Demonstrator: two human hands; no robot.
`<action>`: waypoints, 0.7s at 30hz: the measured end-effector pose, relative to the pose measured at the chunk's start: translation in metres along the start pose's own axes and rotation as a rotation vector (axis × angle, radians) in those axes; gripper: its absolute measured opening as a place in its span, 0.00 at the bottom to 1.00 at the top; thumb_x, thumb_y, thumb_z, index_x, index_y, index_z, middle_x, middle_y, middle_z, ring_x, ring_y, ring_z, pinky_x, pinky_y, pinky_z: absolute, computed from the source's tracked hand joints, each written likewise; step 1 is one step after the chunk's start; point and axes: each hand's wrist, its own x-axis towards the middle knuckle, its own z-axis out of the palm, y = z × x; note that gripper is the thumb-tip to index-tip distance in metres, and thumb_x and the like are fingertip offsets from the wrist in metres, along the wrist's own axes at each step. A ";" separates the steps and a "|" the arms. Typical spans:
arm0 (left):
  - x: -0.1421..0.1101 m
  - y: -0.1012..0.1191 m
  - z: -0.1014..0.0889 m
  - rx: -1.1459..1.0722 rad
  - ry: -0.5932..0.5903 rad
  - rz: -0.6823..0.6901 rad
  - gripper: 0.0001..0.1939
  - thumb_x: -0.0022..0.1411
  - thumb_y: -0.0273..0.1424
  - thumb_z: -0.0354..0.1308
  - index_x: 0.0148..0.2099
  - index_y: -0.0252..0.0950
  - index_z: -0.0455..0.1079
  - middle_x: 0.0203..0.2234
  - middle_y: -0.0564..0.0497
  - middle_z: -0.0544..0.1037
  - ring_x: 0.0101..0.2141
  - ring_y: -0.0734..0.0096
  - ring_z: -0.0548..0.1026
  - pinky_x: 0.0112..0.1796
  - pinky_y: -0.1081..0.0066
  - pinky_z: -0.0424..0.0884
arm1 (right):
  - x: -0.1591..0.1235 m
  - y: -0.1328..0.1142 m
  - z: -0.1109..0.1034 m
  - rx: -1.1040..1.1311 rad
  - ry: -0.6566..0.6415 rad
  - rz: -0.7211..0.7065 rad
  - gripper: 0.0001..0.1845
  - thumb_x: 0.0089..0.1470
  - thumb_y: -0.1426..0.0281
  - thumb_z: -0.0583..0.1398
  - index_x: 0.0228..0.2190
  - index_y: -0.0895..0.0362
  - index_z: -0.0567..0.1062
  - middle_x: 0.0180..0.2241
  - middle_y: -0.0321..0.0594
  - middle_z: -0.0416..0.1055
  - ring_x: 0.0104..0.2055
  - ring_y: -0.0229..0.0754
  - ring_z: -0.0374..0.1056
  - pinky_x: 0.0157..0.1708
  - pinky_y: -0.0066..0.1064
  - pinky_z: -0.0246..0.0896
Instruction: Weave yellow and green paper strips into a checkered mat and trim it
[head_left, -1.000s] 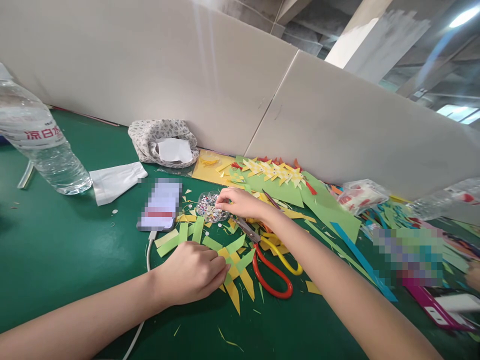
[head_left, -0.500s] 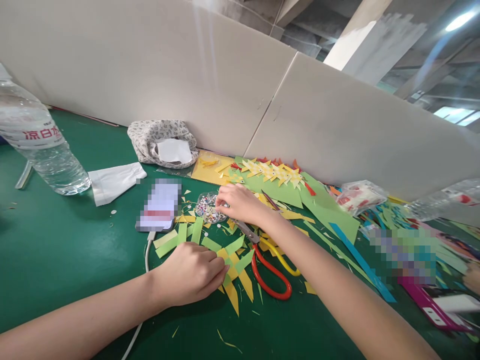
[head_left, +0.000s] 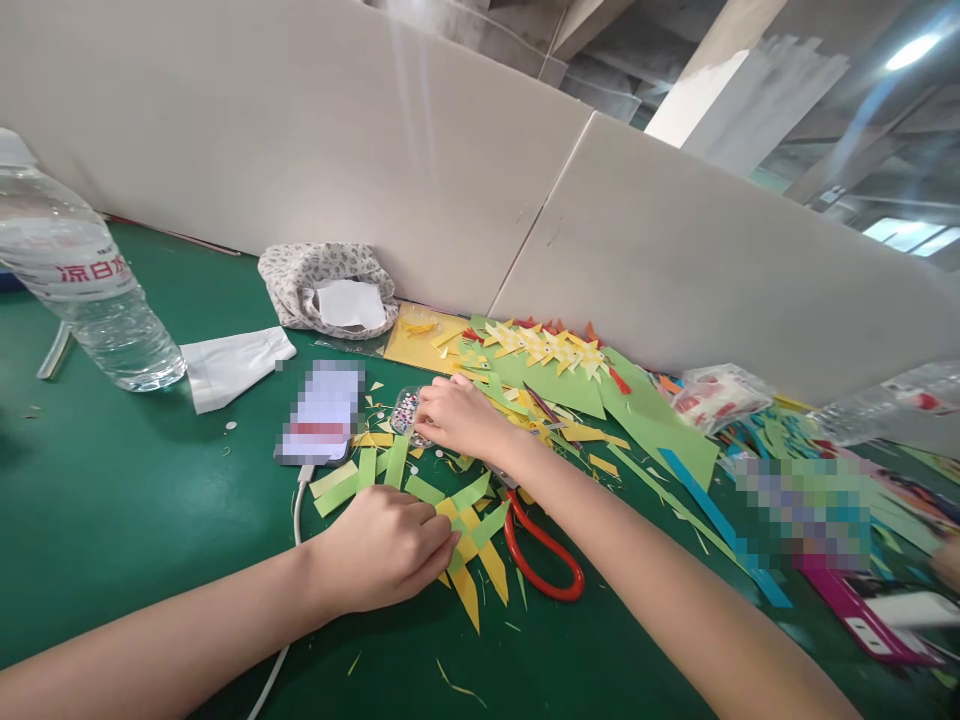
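My left hand (head_left: 386, 550) is closed on a woven paper piece (head_left: 466, 540) of yellow and green strips, pressing it on the table. Several strip ends are cut to points; loose green ends stick out beyond the knuckles. My right hand (head_left: 465, 420) reaches over a small clear box of googly eyes (head_left: 406, 408), its fingers bent down together at the box's right side. Whatever the fingertips pinch, if anything, is hidden. Under the right forearm lie scissors with a red handle (head_left: 551, 585), partly covered.
A phone (head_left: 319, 410) with a white cable (head_left: 298, 520) lies left of the box. Further left stands a water bottle (head_left: 94, 280) near a white tissue (head_left: 236, 368). Finished woven fish (head_left: 544, 345) rest on green paper by the wall. Paper scraps and a magenta power strip (head_left: 862, 615) are at right.
My right hand has shifted slightly left and down, covering more of the googly-eye box; its forearm now hides the scissors' yellow handle. The left hand keeps its hold on the woven piece.
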 end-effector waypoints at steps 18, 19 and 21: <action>0.014 -0.015 -0.021 -0.795 0.103 -0.608 0.11 0.61 0.39 0.49 0.41 0.40 0.68 0.32 0.53 0.75 0.31 0.73 0.72 0.23 0.78 0.63 | -0.084 -0.027 -0.013 1.143 0.229 0.460 0.10 0.48 0.62 0.60 0.26 0.56 0.75 0.28 0.34 0.66 0.32 0.35 0.61 0.35 0.30 0.56; 0.014 -0.015 -0.020 -0.811 0.102 -0.598 0.11 0.61 0.39 0.50 0.41 0.41 0.69 0.34 0.53 0.75 0.32 0.73 0.72 0.23 0.79 0.64 | -0.090 -0.033 -0.013 1.145 0.235 0.476 0.09 0.49 0.62 0.60 0.26 0.56 0.75 0.28 0.34 0.66 0.33 0.36 0.61 0.35 0.30 0.56; 0.014 -0.014 -0.017 -0.796 0.091 -0.562 0.11 0.59 0.39 0.52 0.39 0.40 0.71 0.34 0.52 0.76 0.32 0.72 0.73 0.22 0.79 0.64 | -0.098 -0.042 -0.012 1.146 0.237 0.501 0.10 0.50 0.62 0.59 0.27 0.55 0.75 0.28 0.34 0.65 0.34 0.37 0.62 0.37 0.31 0.56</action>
